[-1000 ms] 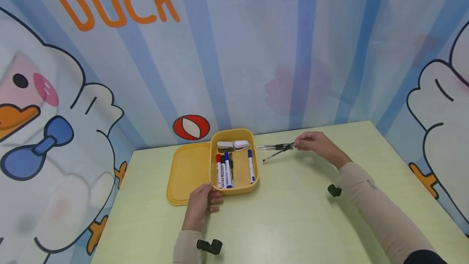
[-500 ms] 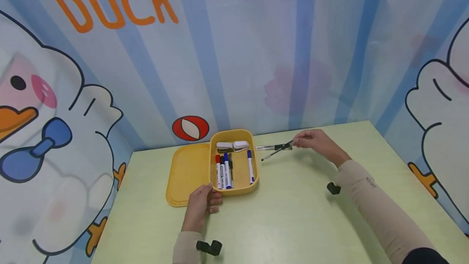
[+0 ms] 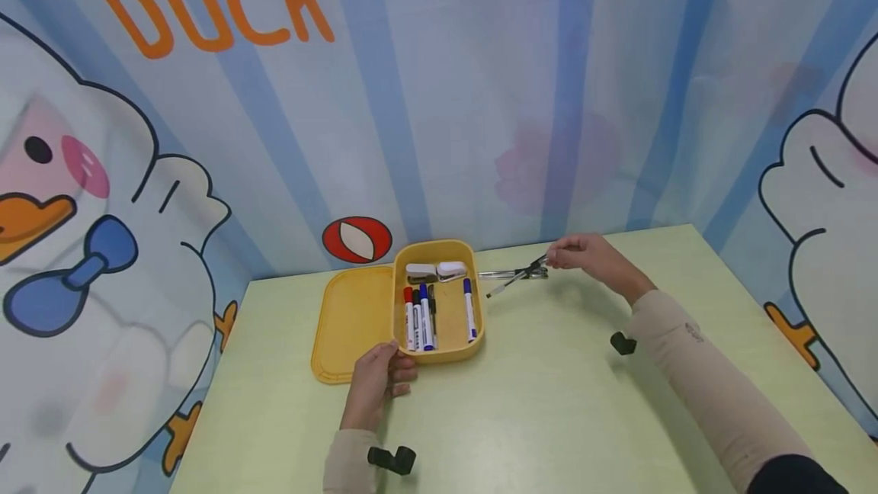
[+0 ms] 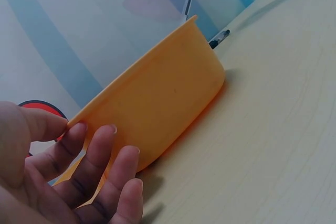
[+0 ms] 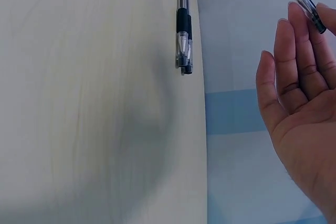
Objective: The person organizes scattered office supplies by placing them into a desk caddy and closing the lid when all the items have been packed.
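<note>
My left hand [image 3: 374, 380] pinches the near left corner of a yellow plastic box [image 3: 458, 357] between thumb and index finger, the other fingers spread below the rim. Inside the box lie a red-capped marker [image 3: 409, 320], a black-capped marker [image 3: 417, 322], two blue-capped markers, a black pen [image 3: 433, 311] and two white clip-like items [image 3: 450, 270]. To the right of the box, my right hand [image 3: 583, 256] pinches the end of a clear gel pen with a black grip [image 5: 305, 1], held slanting above the table. Two similar gel pens [image 5: 182, 40] lie side by side on the table beneath it.
A yellow lid [image 3: 353, 326] lies flat at the left, against the box. The pale table [image 3: 535, 402] ends at the back against a curtain [image 3: 453, 97] printed with ducks and blue stripes.
My right hand has risen slightly and shifted a little left with the gel pen. The left hand stays at the box's corner.
</note>
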The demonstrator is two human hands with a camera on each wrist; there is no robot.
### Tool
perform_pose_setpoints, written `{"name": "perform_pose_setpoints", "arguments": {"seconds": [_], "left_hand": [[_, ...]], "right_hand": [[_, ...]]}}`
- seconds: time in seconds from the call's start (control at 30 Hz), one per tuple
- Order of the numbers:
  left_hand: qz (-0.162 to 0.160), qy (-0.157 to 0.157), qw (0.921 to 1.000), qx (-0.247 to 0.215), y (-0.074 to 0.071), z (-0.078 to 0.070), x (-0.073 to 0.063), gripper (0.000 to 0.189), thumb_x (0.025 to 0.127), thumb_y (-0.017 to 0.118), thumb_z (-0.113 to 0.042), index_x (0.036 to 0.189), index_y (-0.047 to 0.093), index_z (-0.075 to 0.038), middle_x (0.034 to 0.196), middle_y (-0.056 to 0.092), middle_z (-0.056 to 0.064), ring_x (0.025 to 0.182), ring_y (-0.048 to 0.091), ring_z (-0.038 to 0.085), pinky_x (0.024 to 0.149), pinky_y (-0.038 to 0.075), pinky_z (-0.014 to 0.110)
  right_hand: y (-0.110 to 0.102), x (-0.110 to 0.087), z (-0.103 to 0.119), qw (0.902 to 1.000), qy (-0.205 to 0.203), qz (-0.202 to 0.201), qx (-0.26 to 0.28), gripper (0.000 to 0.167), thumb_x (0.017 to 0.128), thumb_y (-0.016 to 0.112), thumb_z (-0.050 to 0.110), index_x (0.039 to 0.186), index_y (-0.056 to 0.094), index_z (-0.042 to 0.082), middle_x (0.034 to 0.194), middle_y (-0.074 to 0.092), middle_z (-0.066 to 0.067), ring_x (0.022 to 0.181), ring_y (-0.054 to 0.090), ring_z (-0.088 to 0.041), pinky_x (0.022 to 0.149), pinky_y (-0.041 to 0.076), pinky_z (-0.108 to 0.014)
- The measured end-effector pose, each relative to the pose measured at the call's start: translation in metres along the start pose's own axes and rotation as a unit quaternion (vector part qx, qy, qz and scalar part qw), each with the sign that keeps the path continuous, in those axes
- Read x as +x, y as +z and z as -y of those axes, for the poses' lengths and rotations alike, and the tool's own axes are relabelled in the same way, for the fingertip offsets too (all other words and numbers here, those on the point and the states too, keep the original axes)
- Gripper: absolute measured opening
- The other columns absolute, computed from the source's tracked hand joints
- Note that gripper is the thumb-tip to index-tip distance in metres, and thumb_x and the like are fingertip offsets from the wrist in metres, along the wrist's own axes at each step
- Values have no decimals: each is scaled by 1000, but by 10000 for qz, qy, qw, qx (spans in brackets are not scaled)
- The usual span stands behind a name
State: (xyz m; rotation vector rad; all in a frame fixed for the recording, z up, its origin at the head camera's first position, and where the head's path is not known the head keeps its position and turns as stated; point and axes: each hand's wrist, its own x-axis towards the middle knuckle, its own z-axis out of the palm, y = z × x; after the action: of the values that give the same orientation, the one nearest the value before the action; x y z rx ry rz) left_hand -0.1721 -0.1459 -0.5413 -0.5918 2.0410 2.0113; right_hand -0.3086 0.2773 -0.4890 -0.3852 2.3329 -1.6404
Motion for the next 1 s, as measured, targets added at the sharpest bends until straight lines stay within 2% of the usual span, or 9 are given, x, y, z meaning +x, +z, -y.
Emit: {"name": "perform_pose_setpoints", "arguments": {"seconds": [0.2, 0.4, 0.63, 0.87, 1.0], "left_hand": [[-6, 6, 10000, 8, 0, 0, 1, 36, 106, 50, -38, 107, 66, -6, 97, 73, 8, 83, 70, 20, 67, 56, 31], [-50, -26, 10000, 7, 1, 0, 2, 35, 106, 51, -38, 106, 67, -6, 94, 74, 7, 82, 70, 19, 66, 56, 31], [-16, 4, 10000, -10, 1, 1, 1, 35, 106, 51, -37, 106, 67, -6, 94, 74, 7, 82, 70, 20, 66, 56, 31], [-25, -9, 10000, -15, 1, 0, 1, 36, 106, 50, -38, 107, 67, -6, 95, 74, 7, 82, 70, 20, 66, 56, 31], [-40, -17, 10000, 8, 1, 0, 0, 36, 106, 51, -39, 107, 67, -6, 95, 74, 7, 82, 70, 19, 66, 56, 31]], "right_hand": [[1, 6, 9, 10000, -52, 78, -4, 40, 98, 66, 41, 123, 68, 9, 122, 69, -12, 120, 64, -35, 109, 42, -57], [5, 12, 17, 9998, -115, 172, 4, 41, 98, 68, 39, 123, 68, 7, 118, 72, -12, 117, 66, -33, 103, 50, -47], [13, 18, 23, 9996, -118, 225, -137, 40, 99, 66, 38, 125, 68, 7, 120, 72, -13, 120, 63, -38, 102, 50, -48], [22, 26, 31, 9994, -153, 260, -183, 38, 99, 67, 36, 123, 68, 7, 118, 72, -12, 111, 69, -23, 101, 51, -46], [28, 29, 37, 9992, -182, 341, -130, 34, 101, 65, 31, 123, 68, 6, 119, 72, -13, 109, 70, -22, 100, 53, -43]]}}
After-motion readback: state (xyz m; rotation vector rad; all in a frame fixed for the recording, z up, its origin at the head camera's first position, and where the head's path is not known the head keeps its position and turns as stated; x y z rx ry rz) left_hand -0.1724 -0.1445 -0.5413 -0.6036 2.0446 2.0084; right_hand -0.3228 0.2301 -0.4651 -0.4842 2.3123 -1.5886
